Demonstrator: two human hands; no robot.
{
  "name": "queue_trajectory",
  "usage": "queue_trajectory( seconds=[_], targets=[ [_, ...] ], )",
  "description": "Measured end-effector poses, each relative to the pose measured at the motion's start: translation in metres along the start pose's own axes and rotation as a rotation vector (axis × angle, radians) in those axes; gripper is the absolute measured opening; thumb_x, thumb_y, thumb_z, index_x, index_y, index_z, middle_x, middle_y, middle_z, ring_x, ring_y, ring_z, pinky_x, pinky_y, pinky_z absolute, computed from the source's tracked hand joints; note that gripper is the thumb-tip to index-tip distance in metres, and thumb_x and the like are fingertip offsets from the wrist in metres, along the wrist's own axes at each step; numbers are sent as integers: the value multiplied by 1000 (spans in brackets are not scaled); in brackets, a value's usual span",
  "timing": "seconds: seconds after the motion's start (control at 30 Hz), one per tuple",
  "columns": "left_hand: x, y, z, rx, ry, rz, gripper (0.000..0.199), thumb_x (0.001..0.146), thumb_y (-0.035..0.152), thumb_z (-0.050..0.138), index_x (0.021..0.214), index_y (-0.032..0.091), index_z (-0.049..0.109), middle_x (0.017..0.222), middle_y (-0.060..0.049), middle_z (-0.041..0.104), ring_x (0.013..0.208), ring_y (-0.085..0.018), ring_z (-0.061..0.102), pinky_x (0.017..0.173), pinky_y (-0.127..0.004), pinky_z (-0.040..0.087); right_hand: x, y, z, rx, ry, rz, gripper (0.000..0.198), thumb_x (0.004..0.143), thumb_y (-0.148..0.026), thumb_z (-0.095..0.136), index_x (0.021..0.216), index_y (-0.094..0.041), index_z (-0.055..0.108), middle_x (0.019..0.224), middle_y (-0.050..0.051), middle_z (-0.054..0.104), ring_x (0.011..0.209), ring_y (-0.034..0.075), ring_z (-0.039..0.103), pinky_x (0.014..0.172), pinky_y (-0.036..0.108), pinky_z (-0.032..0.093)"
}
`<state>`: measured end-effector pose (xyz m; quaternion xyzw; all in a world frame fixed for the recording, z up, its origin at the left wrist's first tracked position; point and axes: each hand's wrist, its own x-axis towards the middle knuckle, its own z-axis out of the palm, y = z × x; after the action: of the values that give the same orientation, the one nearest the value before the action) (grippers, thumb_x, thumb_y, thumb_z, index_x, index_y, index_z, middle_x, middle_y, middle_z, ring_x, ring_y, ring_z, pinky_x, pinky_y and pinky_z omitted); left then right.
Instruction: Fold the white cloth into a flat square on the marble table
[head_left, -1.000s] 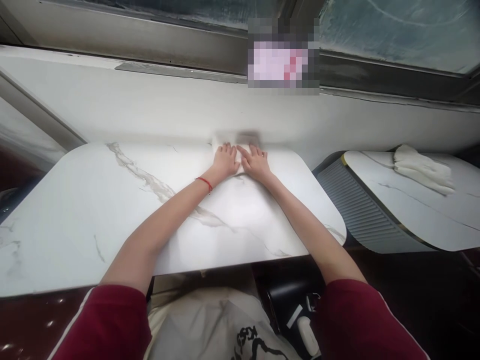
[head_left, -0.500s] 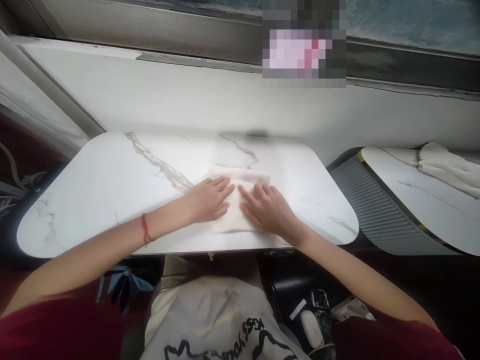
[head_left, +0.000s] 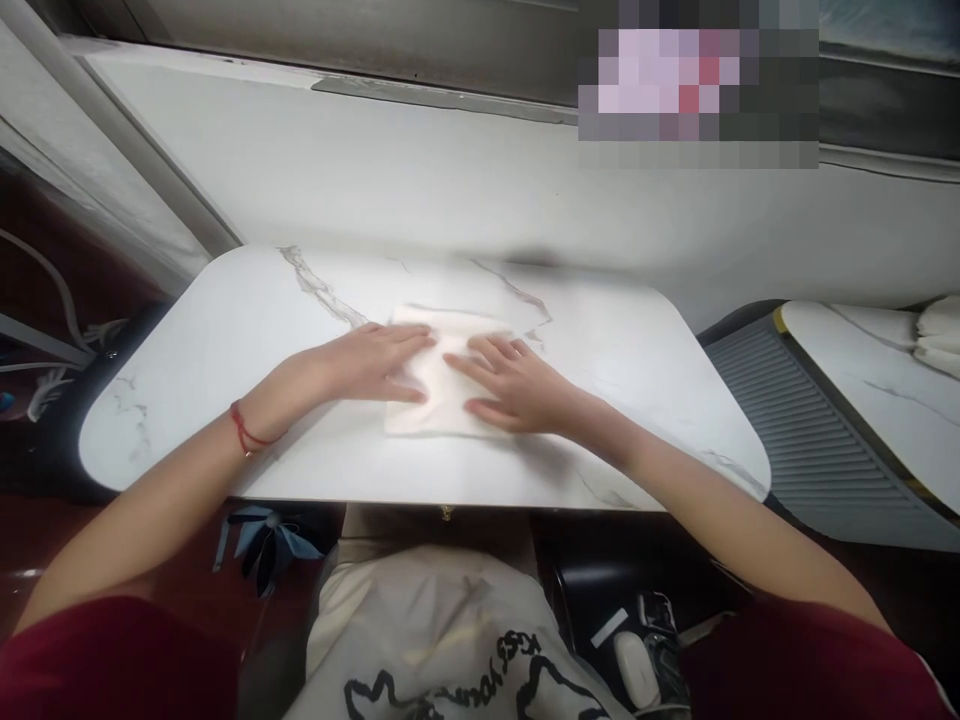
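Observation:
A cream-white folded cloth point(head_left: 450, 412) lies flat on the white marble-patterned table point(head_left: 630, 350), a little left of the middle. My left hand point(head_left: 375, 362) rests on the cloth's left side, its fingers stretched out and the thumb apart. On the right side of the cloth, my right hand point(head_left: 514, 385) lies with fingers spread, some of them slightly bent. Both palms face down, and neither hand grips the cloth. The fingers cover part of its surface, and its right edge is partly hidden under my right hand.
A second marble-patterned top with a ribbed grey side point(head_left: 802, 400) stands at the right, bearing a bunched white cloth point(head_left: 941, 335). A white wall point(head_left: 450, 170) runs behind the table. Below are a blue-and-black bow-like item point(head_left: 271, 545) and a white oval object point(head_left: 636, 668).
The camera view has shifted. The cloth has slid left on the table and now looks flatter and squarer. Both hands have moved left with it, my left hand further out to the side.

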<state>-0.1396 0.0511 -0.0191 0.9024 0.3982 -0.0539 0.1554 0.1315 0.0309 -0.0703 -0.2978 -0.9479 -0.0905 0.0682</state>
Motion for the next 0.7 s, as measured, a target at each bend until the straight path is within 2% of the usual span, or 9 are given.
queue_trajectory(
  seconds=[0.07,0.17,0.37,0.5,0.7],
  targets=[
    [5,-18,-4,3,-4,-45,82,94,64,48,161,21,32,171,-11,26,155,-32,29,124,-44,22,21,13,7,28,-7,4,58,103,-42,36,152,-12,45,139,23,53,115,34,51,91,46,44],
    [10,-42,-7,3,61,-93,78,95,61,48,160,21,34,170,-12,28,153,-33,32,122,-45,25,50,31,19,88,-2,24,59,104,-40,33,155,-14,43,143,23,52,120,35,50,93,47,43],
    [15,-72,3,83,335,-148,49,100,42,43,140,17,54,154,-16,50,142,-32,47,117,-48,33,107,59,38,202,-52,116,62,105,-47,30,161,-23,36,160,19,39,138,35,39,109,52,32],
    [15,-83,7,149,418,-186,40,101,31,36,131,17,60,142,-17,60,129,-32,58,111,-49,38,148,62,48,182,-45,178,62,104,-44,31,162,-21,36,161,20,39,137,36,38,111,53,28],
    [8,-100,3,49,421,-328,45,103,35,29,135,19,55,142,-14,61,132,-32,56,111,-50,39,189,51,66,137,50,203,62,104,-41,28,160,-18,40,155,21,45,129,37,41,106,52,27]
  ],
)
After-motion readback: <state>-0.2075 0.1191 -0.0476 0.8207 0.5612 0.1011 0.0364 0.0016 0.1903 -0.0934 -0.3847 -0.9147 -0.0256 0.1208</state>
